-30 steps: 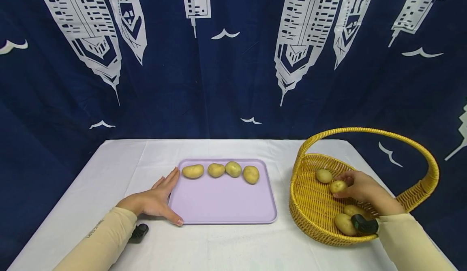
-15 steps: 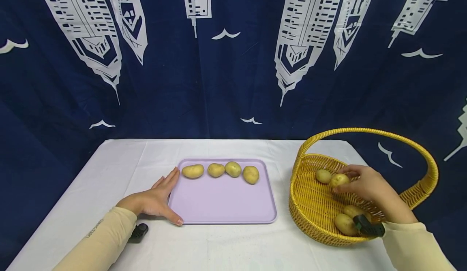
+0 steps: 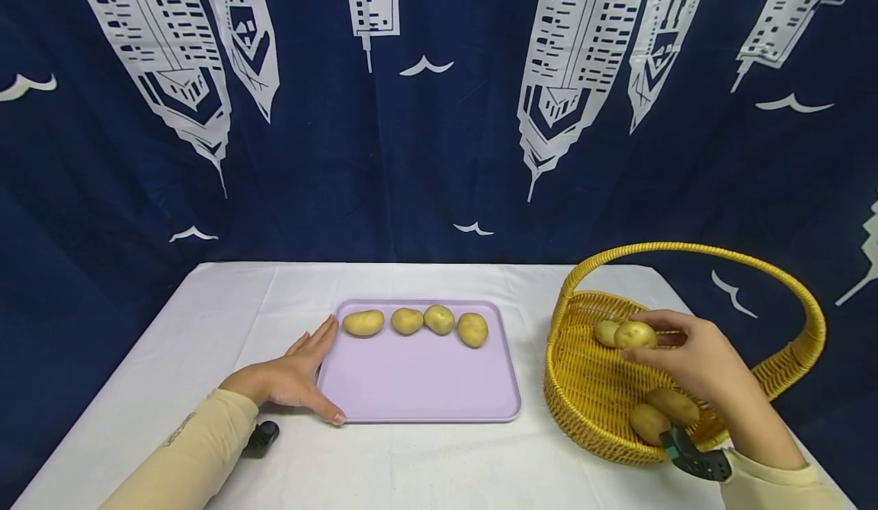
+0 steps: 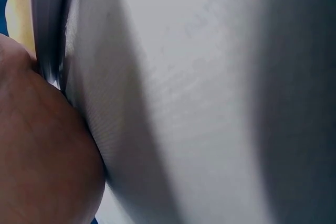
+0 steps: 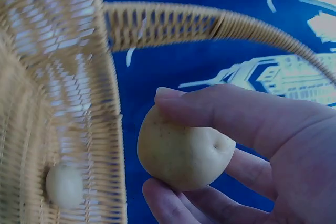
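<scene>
My right hand (image 3: 696,354) holds a round yellow potato (image 3: 635,335) between thumb and fingers, over the yellow wicker basket (image 3: 583,376). The right wrist view shows this potato (image 5: 184,148) gripped with the fingers below it and the basket wall beside it. Another potato (image 3: 604,333) lies at the back of the basket, partly covered by the held one. Two more, a rounder potato (image 3: 648,423) and a longer potato (image 3: 674,405), lie near its front. My left hand (image 3: 291,379) rests with spread fingers along the left edge of the lilac tray (image 3: 418,384).
Several potatoes stand in a row along the tray's back side, the leftmost potato (image 3: 363,322) being the longest. The basket's tall handle (image 3: 686,247) arches above the right hand. A white cloth (image 3: 453,457) covers the table, with a dark blue printed curtain (image 3: 439,152) behind.
My right hand has lifted the potato up from the basket's floor and shifted it slightly back and left, over the rear potato. My left hand has stayed at the tray.
</scene>
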`<act>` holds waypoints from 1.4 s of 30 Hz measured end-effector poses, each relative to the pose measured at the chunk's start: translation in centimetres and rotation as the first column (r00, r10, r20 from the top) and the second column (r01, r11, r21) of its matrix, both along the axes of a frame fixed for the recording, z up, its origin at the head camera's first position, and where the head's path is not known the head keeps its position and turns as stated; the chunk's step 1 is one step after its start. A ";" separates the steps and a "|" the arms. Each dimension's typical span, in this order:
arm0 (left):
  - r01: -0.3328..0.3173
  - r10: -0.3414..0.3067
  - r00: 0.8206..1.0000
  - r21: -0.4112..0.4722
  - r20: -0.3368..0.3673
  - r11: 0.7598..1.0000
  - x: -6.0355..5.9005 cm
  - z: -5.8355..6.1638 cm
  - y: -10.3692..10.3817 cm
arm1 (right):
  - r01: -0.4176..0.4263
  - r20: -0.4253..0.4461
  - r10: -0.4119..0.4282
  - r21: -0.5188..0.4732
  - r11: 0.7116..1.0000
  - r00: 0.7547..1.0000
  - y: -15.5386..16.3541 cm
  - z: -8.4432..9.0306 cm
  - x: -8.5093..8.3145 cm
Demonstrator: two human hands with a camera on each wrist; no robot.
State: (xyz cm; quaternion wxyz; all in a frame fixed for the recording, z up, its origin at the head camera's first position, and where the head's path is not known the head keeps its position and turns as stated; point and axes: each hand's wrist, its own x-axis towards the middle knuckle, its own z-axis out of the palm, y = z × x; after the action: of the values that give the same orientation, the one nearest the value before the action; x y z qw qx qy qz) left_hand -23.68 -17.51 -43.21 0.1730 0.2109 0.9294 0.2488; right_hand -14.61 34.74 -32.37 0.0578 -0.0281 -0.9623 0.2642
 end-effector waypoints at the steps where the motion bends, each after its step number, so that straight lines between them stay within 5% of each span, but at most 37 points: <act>1: 0.001 -0.001 1.000 0.001 0.000 1.000 0.0 0.0 0.0 | -0.004 -0.012 0.004 -0.007 1.000 1.000 -0.2 0.1 0.2; 15: -0.001 0.001 1.000 -0.005 0.005 1.000 0.0 -0.1 -0.1 | -0.077 -0.089 0.062 -0.166 0.983 0.994 -3.6 1.0 1.9; 23: 0.006 -0.005 1.000 -0.008 0.005 1.000 0.0 -0.2 -0.1 | -0.178 -0.118 0.149 -0.307 0.935 0.982 -6.5 0.5 2.1; 31: 0.004 -0.004 1.000 -0.009 0.008 1.000 -0.1 -0.1 -0.1 | -0.234 -0.131 0.199 -0.359 0.903 0.971 -9.5 -0.4 1.8; 42: -0.005 0.005 1.000 -0.013 0.012 1.000 -0.1 -0.1 -0.1 | -0.346 -0.091 0.344 -0.452 0.822 0.935 -14.5 -1.5 0.6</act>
State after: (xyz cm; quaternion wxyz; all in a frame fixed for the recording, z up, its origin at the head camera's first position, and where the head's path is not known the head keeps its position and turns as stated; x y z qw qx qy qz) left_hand -23.77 -17.62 -43.28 0.1791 0.2061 0.9304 0.2445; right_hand -14.02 20.21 -33.90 0.0033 0.1340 -0.8609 0.4909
